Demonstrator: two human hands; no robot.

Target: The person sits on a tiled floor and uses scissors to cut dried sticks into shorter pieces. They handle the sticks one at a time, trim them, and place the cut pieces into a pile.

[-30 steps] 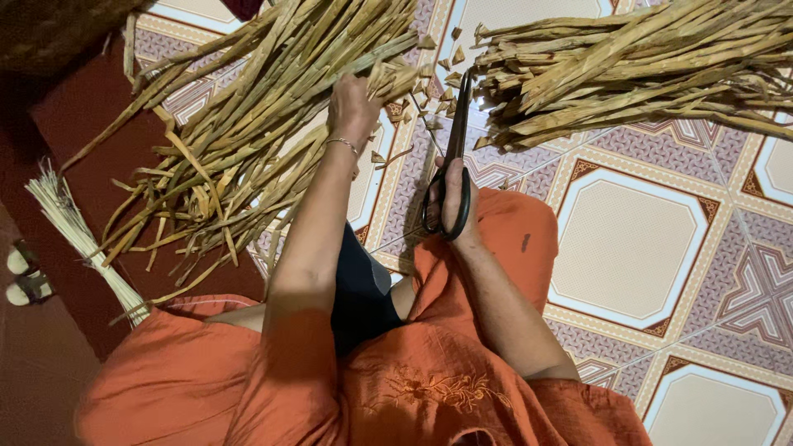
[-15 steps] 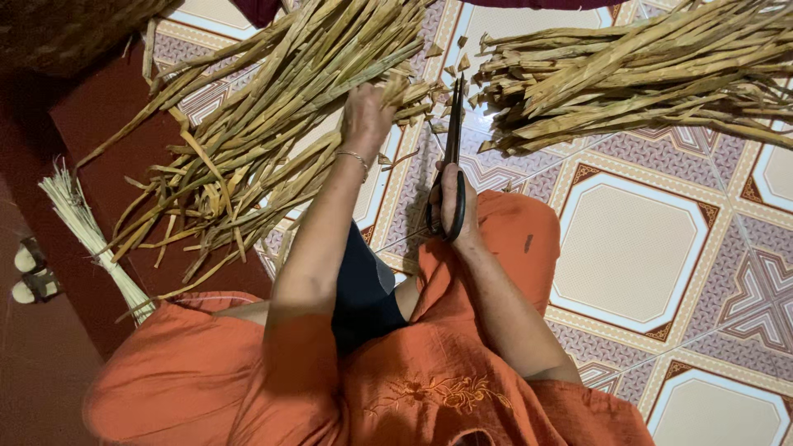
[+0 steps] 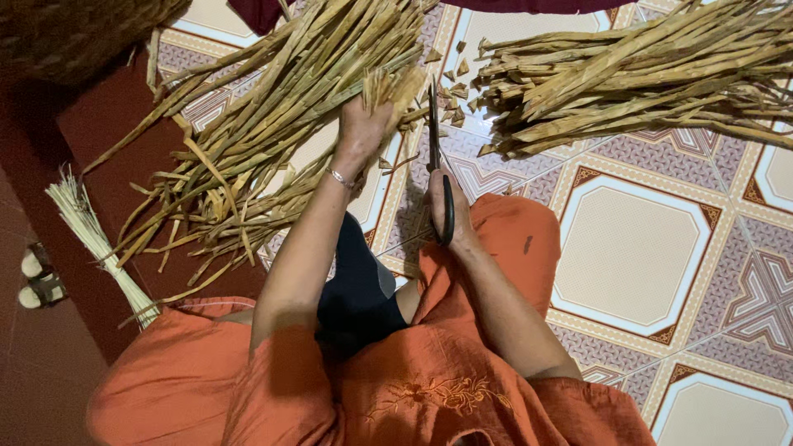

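- At the far left edge, a pair of sandals point(image 3: 35, 277) is seen on the dark red floor, and just to their right a bundle of thin pale straws point(image 3: 95, 244) is laid, bound into a narrow shaft at its lower end.
- At the upper left corner, a woven brown basket point(image 3: 78, 33) is partly shown.
- A large loose pile of dried tan stalks point(image 3: 248, 140) is spread slantwise from the lower left up toward the top centre, lying partly on the red floor and partly on the patterned tiles point(image 3: 628, 248).
- The left hand point(image 3: 363, 128) is closed around a small bunch of stalk ends point(image 3: 396, 87), which are gripped together and stand up past the fingers; a thin bracelet is worn at the wrist.
- Just right of that bunch, black scissors point(image 3: 438, 177) are held upright by the right hand point(image 3: 450, 211), whose fingers are wrapped about the handles. The blades are pointed away from the person and appear only slightly parted; how far cannot be told.
- Small cut stalk pieces point(image 3: 450, 91) are scattered on the tiles around the blade tips.
- To the right, a second heap of trimmed stalks point(image 3: 644, 74) is laid across the tiles, its cut ends turned toward the scissors.
- Orange clothing is seen along the bottom.
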